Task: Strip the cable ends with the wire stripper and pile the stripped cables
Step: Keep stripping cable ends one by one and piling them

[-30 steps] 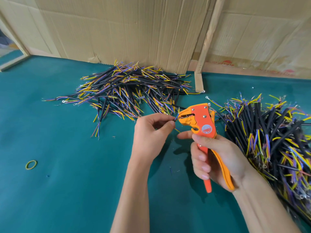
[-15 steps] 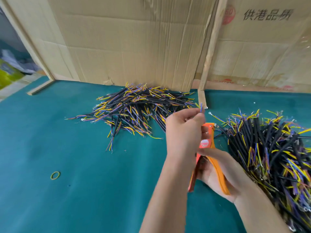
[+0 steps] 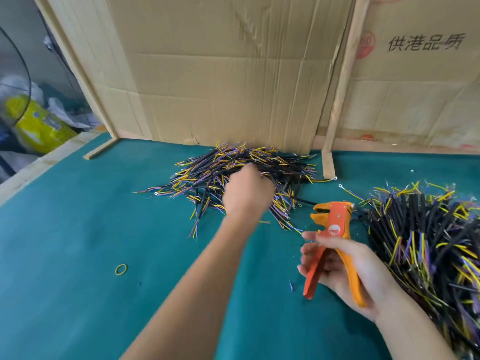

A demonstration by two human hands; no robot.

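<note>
A pile of black cables [image 3: 205, 175] with yellow and purple wire ends lies at the back centre of the green table [image 3: 91, 229]. My left hand [image 3: 246, 190] is stretched out over this pile, blurred, with its fingers hidden behind the back of the hand. Whether it holds a cable cannot be seen. My right hand [image 3: 348, 268] grips the orange wire stripper [image 3: 333, 222] by its handles, jaws pointing left, just above the table. A second, bigger heap of cables [image 3: 428, 242] lies at the right, beside my right wrist.
Cardboard sheets [image 3: 233, 74] and a wooden post [image 3: 340, 100] wall off the back of the table. A yellow rubber band [image 3: 121, 269] lies at the front left. Small wire offcuts are scattered near the stripper. Clutter sits beyond the table's left edge.
My left hand took a cable away from the stripper's jaws and reached forward to the back pile. My right hand with the stripper stayed near the right heap. The view tilted up.
</note>
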